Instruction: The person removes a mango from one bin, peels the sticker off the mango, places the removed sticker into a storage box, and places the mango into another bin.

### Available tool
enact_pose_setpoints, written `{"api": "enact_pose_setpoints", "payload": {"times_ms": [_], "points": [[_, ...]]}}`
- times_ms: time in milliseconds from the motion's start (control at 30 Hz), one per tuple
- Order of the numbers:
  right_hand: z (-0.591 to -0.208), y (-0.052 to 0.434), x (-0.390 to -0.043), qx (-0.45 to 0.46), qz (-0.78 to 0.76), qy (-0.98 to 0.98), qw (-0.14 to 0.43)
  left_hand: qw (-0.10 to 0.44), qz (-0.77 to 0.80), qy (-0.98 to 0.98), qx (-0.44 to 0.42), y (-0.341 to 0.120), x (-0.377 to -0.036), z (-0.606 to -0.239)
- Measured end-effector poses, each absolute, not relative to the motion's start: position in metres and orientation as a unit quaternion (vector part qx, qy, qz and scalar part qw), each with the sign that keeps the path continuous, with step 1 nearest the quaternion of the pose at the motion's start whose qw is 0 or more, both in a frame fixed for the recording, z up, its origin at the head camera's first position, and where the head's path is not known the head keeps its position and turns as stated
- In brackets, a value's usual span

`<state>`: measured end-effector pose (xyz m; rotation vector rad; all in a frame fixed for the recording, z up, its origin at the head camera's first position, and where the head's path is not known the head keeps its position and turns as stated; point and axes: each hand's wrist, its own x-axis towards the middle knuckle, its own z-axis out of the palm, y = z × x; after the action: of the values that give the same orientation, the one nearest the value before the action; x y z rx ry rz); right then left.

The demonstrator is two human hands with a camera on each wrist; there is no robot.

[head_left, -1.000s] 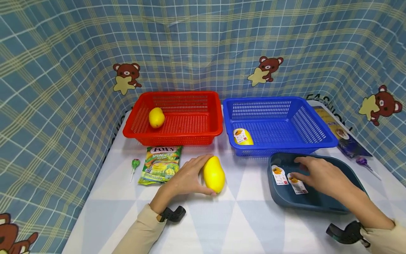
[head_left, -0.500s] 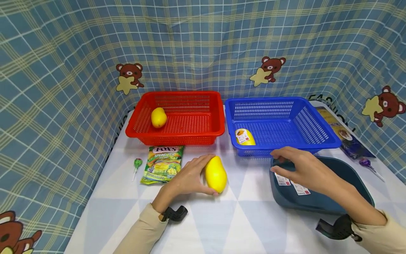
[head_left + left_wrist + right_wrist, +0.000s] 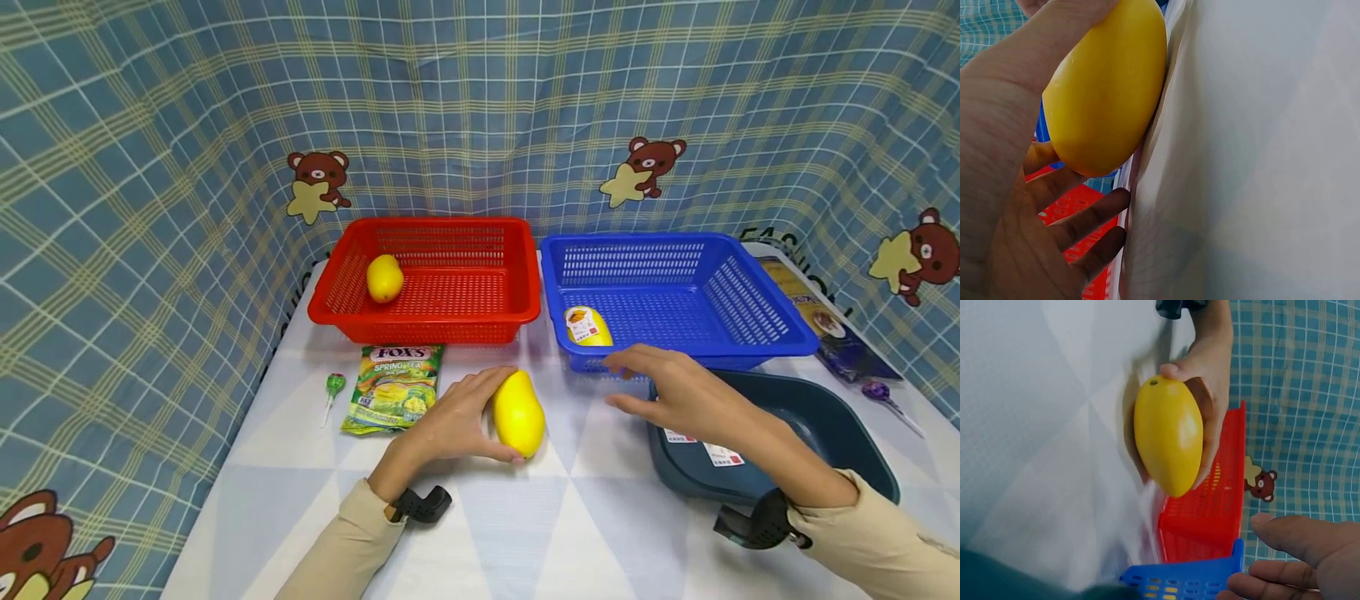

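My left hand [image 3: 450,421] curls around the yellow mango [image 3: 517,412] on the table [image 3: 570,533], middle of the frame. My right hand [image 3: 675,396], fingers loose and holding nothing, hovers just right of it. I should keep the mango steady so it can't roll.

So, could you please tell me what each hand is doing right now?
Left hand: grips the mango.
Right hand: open, holding nothing.

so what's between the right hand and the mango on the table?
Nothing: bare tablecloth separates the right hand from the mango, shown in the head view.
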<state>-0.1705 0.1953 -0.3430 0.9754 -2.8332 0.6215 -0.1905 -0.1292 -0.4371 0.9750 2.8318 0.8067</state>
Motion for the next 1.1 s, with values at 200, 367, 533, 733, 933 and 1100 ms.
{"api": "enact_pose_setpoints", "payload": {"times_ms": [200,367,533,733,933,1100], "points": [[-0.344,0.186,-0.173,0.326,0.208,-0.922,0.022,0.017,0.258,0.913,0.316,-0.128,-0.191,-0.436],[-0.344,0.178,-0.174,0.327,0.210,-0.922,0.006,0.018,0.255,0.914,0.316,-0.128,-0.191,-0.437],[-0.346,0.171,-0.174,0.320,0.203,-0.925,-0.011,0.022,0.252,0.915,0.314,-0.129,-0.190,-0.437],[-0.349,0.164,-0.175,0.318,0.196,-0.927,-0.025,0.018,0.259,0.913,0.314,-0.129,-0.190,-0.437],[-0.356,0.156,-0.177,0.329,0.198,-0.923,-0.025,0.019,0.264,0.912,0.313,-0.129,-0.190,-0.437],[-0.362,0.150,-0.180,0.351,0.193,-0.916,-0.020,0.021,0.262,0.912,0.313,-0.129,-0.190,-0.437]]}}
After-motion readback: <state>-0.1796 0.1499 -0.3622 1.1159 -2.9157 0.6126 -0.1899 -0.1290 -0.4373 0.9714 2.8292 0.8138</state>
